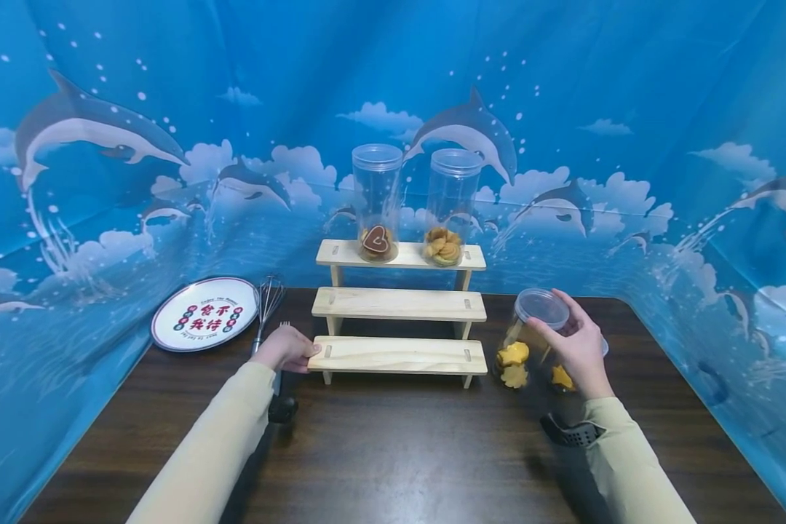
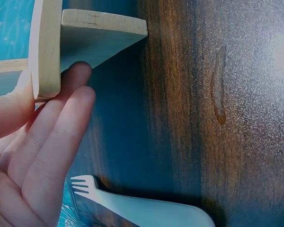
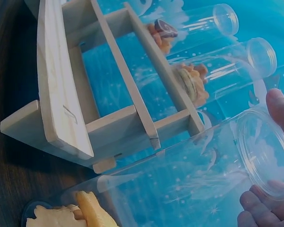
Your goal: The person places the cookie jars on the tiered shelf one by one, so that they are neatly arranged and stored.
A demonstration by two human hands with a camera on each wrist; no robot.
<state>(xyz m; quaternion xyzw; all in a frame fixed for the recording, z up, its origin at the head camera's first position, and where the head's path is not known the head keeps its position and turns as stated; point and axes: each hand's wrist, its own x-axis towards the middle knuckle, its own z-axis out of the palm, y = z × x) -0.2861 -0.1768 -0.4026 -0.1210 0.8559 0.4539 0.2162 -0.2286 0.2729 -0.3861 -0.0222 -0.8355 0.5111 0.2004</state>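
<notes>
A three-step wooden shelf stand is in the middle of the table. My left hand pinches the left end of its lowest step, thumb on top and fingers under the board, as the left wrist view shows. To the right of the stand, my right hand grips a clear plastic jar by its lid end. Yellow cookies lie at the jar's bottom. Two more lidded jars stand on the top step: the left jar holds a heart-shaped cookie, the right jar twisted cookies.
Behind my right hand is another jar, mostly hidden, with a yellow cookie in it. At left lie a white plate, a whisk and a fork. A dolphin-print curtain closes off the table's back and sides.
</notes>
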